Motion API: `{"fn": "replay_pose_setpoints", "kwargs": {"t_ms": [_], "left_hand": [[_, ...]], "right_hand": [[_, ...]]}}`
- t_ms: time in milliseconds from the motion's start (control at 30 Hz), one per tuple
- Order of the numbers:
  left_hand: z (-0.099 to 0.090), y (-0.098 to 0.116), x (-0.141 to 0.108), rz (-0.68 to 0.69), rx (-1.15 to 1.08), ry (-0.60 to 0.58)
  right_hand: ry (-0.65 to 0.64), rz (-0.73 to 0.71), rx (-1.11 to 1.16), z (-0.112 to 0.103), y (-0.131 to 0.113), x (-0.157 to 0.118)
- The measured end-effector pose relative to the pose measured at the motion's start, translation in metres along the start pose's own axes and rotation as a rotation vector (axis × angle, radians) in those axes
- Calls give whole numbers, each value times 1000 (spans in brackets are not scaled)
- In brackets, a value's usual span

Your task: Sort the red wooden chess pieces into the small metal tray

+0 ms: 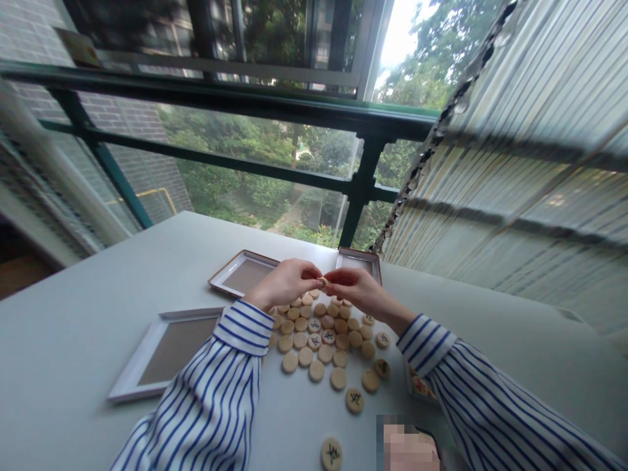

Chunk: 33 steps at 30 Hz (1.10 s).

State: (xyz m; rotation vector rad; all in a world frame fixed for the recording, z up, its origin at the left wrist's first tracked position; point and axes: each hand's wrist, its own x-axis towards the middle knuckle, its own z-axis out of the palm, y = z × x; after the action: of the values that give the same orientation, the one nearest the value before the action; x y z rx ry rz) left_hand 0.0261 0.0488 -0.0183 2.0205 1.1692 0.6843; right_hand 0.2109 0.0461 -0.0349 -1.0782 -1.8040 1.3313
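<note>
My left hand (295, 280) and my right hand (356, 288) meet above the middle of the table. Between their fingertips they pinch one small round Chinese chess piece (322, 281), whose marking I cannot make out. Below them lie many loose wooden chess pieces (325, 354), some showing a dark character and others blank side up. One piece with a black character (354, 400) lies nearer to me, and another marked piece (332, 454) is at the front edge of the view. My forearms hide part of the spread.
A shallow tray (131, 381) stands at the left, a second tray (230, 260) behind my left hand, and a third tray (379, 267) behind my right. A box with red-marked pieces (420, 387) is partly under my right sleeve. Beyond the white table (63, 340) runs a green railing (235, 98).
</note>
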Motion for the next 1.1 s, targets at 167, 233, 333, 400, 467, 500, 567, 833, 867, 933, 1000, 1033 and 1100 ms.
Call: {"fn": "replay_pose_setpoints", "kwargs": {"t_ms": [167, 233, 333, 400, 467, 500, 567, 833, 867, 933, 1000, 1033, 1100], "left_hand": [[-3, -5, 0, -3, -50, 14], [-4, -11, 0, -18, -42, 33], [-4, -19, 2, -33, 20, 82], [-3, -22, 3, -45, 70, 111], [-2, -24, 4, -58, 97, 126], [-1, -24, 5, -61, 106, 129], [0, -25, 6, -58, 131, 129], [12, -30, 9, -23, 310, 119], [14, -30, 9, -19, 343, 122], [16, -32, 9, -18, 408, 129], [18, -33, 9, -23, 463, 125], [18, -33, 9, -24, 485, 121], [19, -33, 9, -32, 518, 111]], "right_hand": [[28, 15, 85, -2, 5, 0], [44, 9, 53, -3, 10, 2], [47, -29, -53, -6, 19, 6], [54, -61, -160, -6, 25, 9], [53, -70, -274, -6, 29, 11], [49, -73, -338, -6, 30, 11], [44, -91, -477, -5, 30, 11], [-70, -168, -955, -3, 16, 9], [-75, -162, -990, -3, 16, 10], [-90, -153, -1033, -4, 15, 10], [-98, -137, -1055, -5, 14, 10], [-99, -128, -1064, -6, 13, 9], [-105, -120, -1080, -6, 13, 7]]}}
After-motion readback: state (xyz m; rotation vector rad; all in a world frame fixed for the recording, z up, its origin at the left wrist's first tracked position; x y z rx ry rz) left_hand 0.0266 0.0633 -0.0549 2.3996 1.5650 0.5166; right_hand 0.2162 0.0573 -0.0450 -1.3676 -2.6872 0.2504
